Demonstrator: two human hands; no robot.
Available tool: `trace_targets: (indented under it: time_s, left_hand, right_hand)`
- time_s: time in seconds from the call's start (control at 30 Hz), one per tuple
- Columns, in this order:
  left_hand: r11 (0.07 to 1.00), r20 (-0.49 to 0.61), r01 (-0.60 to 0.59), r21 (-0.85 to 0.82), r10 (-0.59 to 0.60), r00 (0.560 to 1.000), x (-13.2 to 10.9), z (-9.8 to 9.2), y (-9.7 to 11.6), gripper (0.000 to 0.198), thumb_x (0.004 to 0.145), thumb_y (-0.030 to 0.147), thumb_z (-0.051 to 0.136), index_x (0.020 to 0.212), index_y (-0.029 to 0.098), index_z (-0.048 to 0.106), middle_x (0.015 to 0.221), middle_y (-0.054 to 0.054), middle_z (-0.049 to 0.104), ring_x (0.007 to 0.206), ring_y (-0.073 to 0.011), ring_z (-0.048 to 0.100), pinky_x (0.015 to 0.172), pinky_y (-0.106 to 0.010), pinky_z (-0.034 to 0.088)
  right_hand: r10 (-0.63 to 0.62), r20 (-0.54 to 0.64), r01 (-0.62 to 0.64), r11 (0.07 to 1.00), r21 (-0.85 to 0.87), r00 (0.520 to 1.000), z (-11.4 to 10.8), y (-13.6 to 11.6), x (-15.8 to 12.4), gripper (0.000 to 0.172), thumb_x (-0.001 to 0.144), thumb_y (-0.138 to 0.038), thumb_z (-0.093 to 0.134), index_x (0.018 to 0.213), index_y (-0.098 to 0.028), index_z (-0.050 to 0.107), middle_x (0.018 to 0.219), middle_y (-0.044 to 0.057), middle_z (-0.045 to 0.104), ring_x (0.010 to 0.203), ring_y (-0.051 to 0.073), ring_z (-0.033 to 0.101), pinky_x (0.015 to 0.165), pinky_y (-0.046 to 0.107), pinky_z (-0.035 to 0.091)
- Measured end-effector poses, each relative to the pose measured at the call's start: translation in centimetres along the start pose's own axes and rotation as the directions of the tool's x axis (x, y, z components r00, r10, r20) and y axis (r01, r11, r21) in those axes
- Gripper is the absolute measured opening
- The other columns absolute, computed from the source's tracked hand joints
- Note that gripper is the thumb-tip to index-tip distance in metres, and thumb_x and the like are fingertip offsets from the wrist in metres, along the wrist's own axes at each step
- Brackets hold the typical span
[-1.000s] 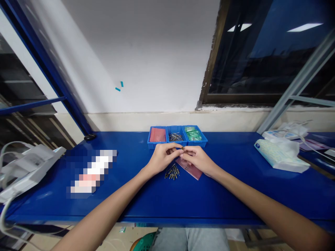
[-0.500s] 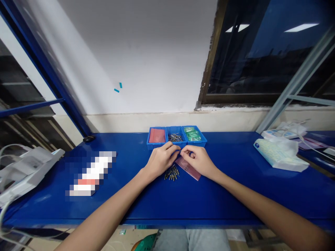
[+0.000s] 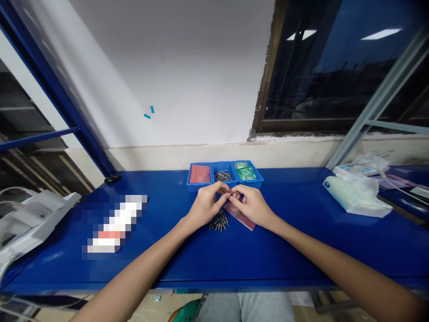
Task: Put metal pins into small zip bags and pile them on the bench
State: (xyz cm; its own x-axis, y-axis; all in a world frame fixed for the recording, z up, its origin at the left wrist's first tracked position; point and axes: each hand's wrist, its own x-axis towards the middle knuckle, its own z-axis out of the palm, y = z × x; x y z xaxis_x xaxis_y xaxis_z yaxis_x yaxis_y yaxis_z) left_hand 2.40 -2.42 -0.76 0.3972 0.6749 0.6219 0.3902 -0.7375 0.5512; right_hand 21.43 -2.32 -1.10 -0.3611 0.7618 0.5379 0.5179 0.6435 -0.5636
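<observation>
My left hand (image 3: 207, 203) and my right hand (image 3: 252, 203) meet fingertip to fingertip in front of the bins. Both are closed in a pinch. Whatever lies between the fingertips is too small or hidden to make out. A pink plastic bag (image 3: 244, 219) slants out from under my right hand; its upper end is partly covered. Several thin metal pieces with brass-coloured ends (image 3: 219, 222) lie fanned out on the blue table beside my left hand.
Behind my hands stand three joined blue bins (image 3: 250, 183), with pink bags (image 3: 200, 173), metal pieces (image 3: 223, 175) and green packets (image 3: 245, 171). A tissue pack (image 3: 357, 197) lies right. White devices with cables (image 3: 36, 214) and a blurred-out item (image 3: 115, 223) are at left.
My left thumb has come forward to the meeting point, and my right fingers have curled in closer. The bag and the metal pieces stay in place. The view has shifted slightly.
</observation>
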Motion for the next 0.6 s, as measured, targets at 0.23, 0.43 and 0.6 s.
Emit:
trace_targets:
  time_s: [0.23, 0.43, 0.6]
  left_hand:
    - [0.999, -0.037, 0.033, -0.013, -0.034, 0.999, -0.07, 0.2, -0.09, 0.015, 0.096, 0.02, 0.058, 0.111, 0.02, 0.059, 0.094, -0.003, 0.072, 0.084, -0.0159, 0.069, 0.076, -0.026, 0.054]
    - [0.97, 0.059, -0.082, 0.228, 0.07, 0.996, -0.18, 0.02, -0.42, 0.014, 0.098, 0.018, 0.053, 0.109, 0.019, 0.062, 0.102, -0.005, 0.072, 0.089, -0.0182, 0.069, 0.079, -0.029, 0.052]
    - [0.954, 0.091, -0.077, 0.289, 0.053, 0.994, -0.22, -0.28, -0.11, 0.009, 0.094, 0.017, 0.058, 0.102, 0.018, 0.062, 0.087, -0.003, 0.068, 0.074, -0.0151, 0.064, 0.067, -0.025, 0.049]
  right_hand:
    - [0.053, 0.035, -0.056, 0.995, 0.081, 0.998, -0.11, -0.04, 0.1, 0.016, 0.092, -0.025, 0.058, 0.082, -0.019, 0.068, 0.074, 0.001, 0.071, 0.058, 0.013, 0.057, 0.061, 0.025, 0.043]
    - [0.059, -0.008, -0.059, 0.994, 0.089, 0.998, -0.27, -0.28, 0.1, 0.018, 0.092, -0.027, 0.058, 0.078, -0.019, 0.066, 0.071, 0.001, 0.068, 0.06, 0.013, 0.057, 0.061, 0.025, 0.042]
    - [0.024, -0.002, -0.024, 0.999, 0.042, 1.0, -0.35, -0.72, 0.02, 0.016, 0.091, -0.023, 0.059, 0.077, -0.019, 0.065, 0.071, 0.0, 0.067, 0.06, 0.013, 0.056, 0.063, 0.026, 0.042]
